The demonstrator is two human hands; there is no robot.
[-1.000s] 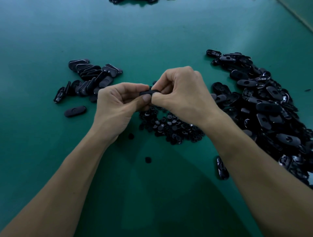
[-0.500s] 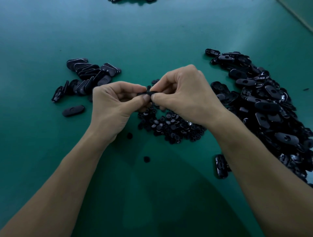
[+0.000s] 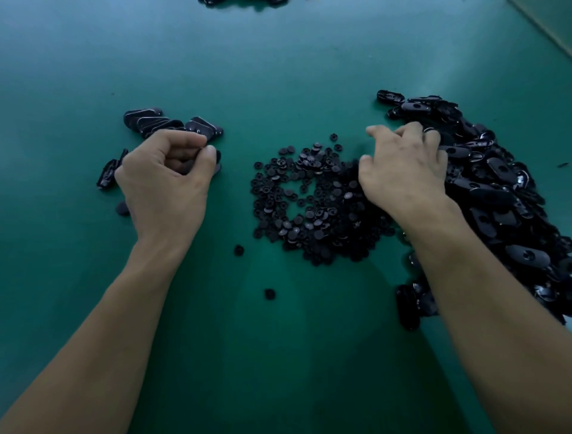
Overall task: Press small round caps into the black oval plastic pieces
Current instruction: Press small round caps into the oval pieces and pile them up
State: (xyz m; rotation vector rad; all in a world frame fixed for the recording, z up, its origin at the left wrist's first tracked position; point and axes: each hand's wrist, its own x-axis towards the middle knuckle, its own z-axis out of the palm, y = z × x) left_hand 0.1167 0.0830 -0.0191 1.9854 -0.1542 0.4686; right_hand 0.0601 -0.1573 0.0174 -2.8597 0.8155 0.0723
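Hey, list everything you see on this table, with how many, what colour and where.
table: one, green, fills the view
cap pile: many, black, centre
stray caps: two, black, below cap pile
large oval pile: many, black, right
small oval group: several, black, far left
loose ovals: a few, black, beside the right forearm
dark items: count unclear, far edge
held piece: one, dark, inside left hand
left hand: one, grips the held piece
right hand: one, spread on large oval pile
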